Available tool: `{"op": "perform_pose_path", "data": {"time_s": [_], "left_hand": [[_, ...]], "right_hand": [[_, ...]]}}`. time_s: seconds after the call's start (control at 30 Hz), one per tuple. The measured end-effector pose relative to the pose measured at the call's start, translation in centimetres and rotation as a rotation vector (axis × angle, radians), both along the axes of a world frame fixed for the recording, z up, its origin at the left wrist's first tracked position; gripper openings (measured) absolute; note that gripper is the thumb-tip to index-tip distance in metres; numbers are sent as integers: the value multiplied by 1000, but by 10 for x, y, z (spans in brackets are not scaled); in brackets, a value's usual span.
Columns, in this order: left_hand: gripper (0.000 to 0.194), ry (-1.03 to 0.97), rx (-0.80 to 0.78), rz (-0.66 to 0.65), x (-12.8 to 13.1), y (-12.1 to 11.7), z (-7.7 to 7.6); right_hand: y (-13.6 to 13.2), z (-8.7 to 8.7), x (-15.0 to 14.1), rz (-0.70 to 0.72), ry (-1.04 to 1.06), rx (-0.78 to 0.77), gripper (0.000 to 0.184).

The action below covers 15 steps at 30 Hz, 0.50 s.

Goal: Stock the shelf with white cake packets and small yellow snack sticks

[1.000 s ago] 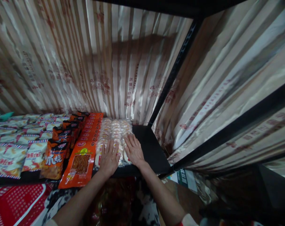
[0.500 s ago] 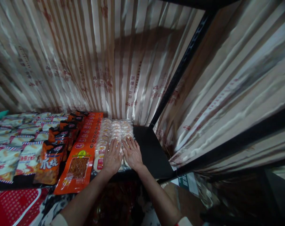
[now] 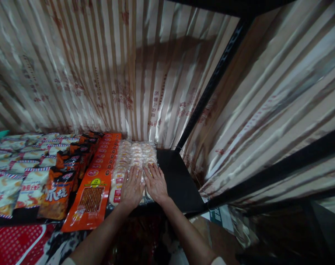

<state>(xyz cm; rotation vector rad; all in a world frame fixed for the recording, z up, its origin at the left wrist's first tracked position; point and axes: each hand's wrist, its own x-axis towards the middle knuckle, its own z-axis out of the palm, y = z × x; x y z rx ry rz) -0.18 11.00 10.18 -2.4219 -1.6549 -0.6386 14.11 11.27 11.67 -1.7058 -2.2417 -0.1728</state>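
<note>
Both of my hands lie flat, side by side, on a row of clear plastic packs (image 3: 136,151) holding pale round snacks. My left hand (image 3: 132,187) rests with fingers stretched out on the front pack, its tips pointing away from me. Beside it, my right hand (image 3: 156,183) is spread on the same row, near its right edge. Neither hand grips anything. Just left of the packs, overlapping orange packets (image 3: 91,191) run back along the black shelf (image 3: 181,180), the front one showing brown sticks through a window.
Orange-and-black snack bags (image 3: 56,193) and several white snack bags (image 3: 31,187) fill the shelf's left part. A red basket (image 3: 15,244) is below at left. A black metal post (image 3: 211,88) rises at the shelf's back right corner, before striped sheeting (image 3: 114,66). A cardboard box (image 3: 211,232) is below right.
The view has tilted up slightly, so the shelf sits a little lower. My hands stay flat on the clear packs, with hardly any movement.
</note>
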Motion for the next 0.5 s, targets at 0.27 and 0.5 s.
{"op": "perform_pose_path", "data": {"time_s": [0.27, 0.5], "left_hand": [[48, -31, 19, 4, -2, -1, 5], [47, -42, 3, 155, -21, 27, 25]], "right_hand": [[4, 11, 0, 1, 7, 15, 47], [31, 19, -12, 2, -14, 22, 48]]}}
